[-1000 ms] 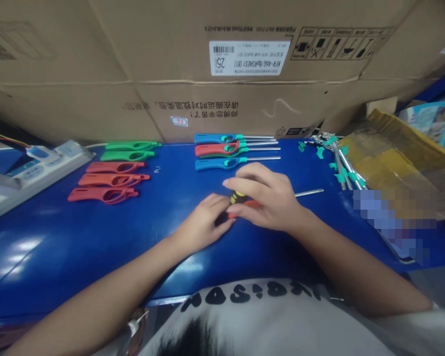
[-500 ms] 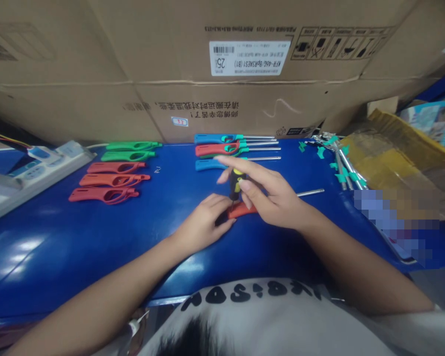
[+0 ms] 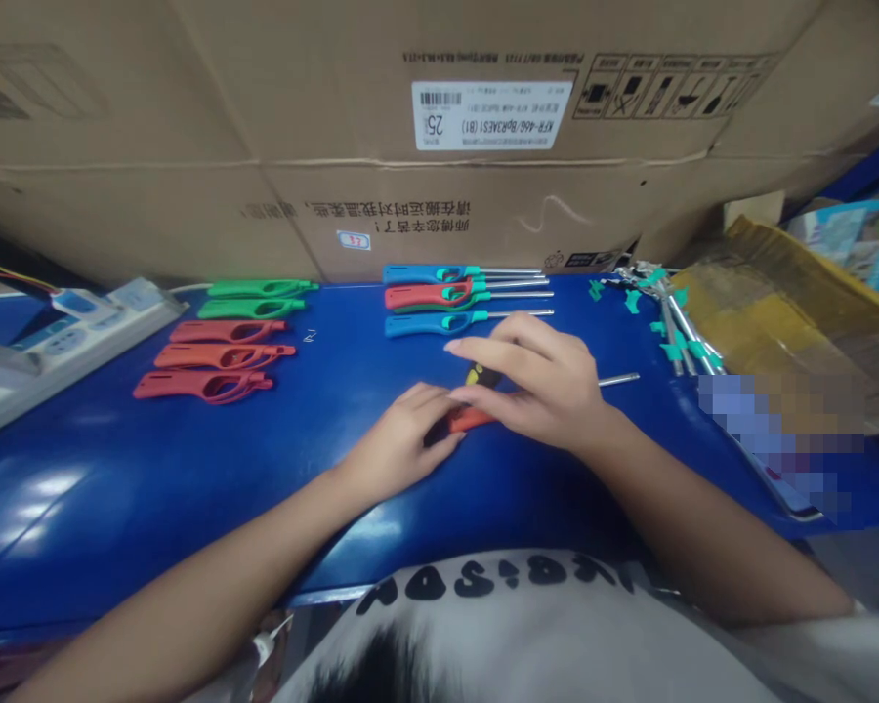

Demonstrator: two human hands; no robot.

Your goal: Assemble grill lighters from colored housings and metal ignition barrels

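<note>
The blue table carries one orange lighter around its middle, handles toward its left edge, other lighters near its back edge.

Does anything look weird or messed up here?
Yes: the writing on the big cardboard box at the back is upside down. Also, the metal tubes on the right lie jumbled, while the red handles on the left are lined up.
</note>
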